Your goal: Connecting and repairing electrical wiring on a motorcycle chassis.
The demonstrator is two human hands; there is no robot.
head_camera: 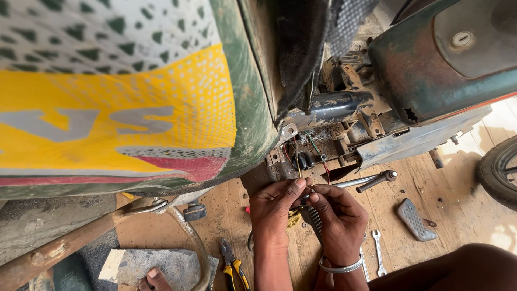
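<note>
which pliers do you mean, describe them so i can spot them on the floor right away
Start at the wooden floor under the stripped vehicle frame, then drop to the bottom edge of the view, just left of the person's left hand and forearm. The pliers lie there, jaws pointing up the picture. Their yellow and black handles set them apart from the bare silver spanner lying right of the right hand.
</note>
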